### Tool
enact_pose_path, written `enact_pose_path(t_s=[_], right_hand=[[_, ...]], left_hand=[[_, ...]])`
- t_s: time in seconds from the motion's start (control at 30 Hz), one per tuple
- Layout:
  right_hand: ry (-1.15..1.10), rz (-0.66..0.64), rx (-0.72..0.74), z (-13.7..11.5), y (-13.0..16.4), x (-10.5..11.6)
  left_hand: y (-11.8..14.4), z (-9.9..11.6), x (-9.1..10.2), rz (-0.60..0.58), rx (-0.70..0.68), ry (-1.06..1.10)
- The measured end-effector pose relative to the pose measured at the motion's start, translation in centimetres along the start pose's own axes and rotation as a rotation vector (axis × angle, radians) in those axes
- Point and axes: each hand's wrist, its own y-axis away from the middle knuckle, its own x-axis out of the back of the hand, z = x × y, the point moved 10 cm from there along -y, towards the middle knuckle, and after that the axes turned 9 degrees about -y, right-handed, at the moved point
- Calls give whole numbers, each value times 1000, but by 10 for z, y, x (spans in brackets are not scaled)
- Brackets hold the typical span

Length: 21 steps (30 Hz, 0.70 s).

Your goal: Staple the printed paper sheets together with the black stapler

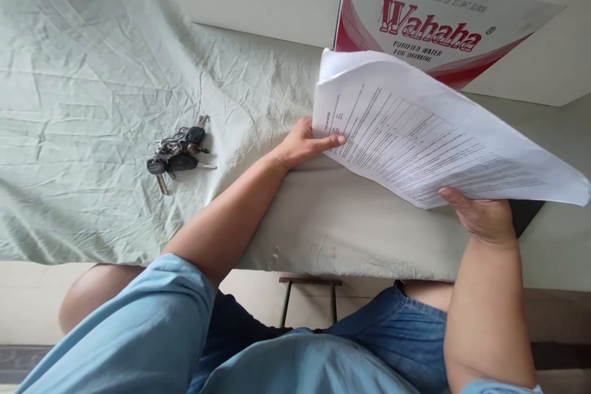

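Note:
A stack of printed paper sheets (406, 135) is held up above the table, tilted, with its top sheets bowed. My left hand (307, 143) grips its left edge, the thumb lying over the printed face and the other fingers behind the paper. At the lower right edge, my right hand (484, 215) has its thumb on the front, while its fingers are hidden behind the sheets. Lines of small text and a table-like block cover the visible page; most of the print is too small to read.
A bunch of keys (180, 154) lies on the wrinkled pale green tablecloth (92, 92) to the left. Behind the papers stands a white and red Wahaha water carton (434, 18). A dark flat object (527, 215) shows partly beside my right hand. Stool legs (332, 305) are visible under the table.

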Motion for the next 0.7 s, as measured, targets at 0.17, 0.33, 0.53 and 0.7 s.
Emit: enact_pose_path(t_s=[0.17, 0.33, 0.53, 0.7], right_hand=[[-72, -27, -142, 12, 5, -1], [-268, 84, -220, 7, 9, 29], [-417, 145, -187, -7, -5, 42], [-323, -311, -304, 7, 3, -43]], left_hand=[[0, -9, 3, 2, 94, -136], [2, -7, 3, -61, 73, 108], [25, 22, -38, -576, 136, -63], [27, 34, -54, -651, 85, -268]])
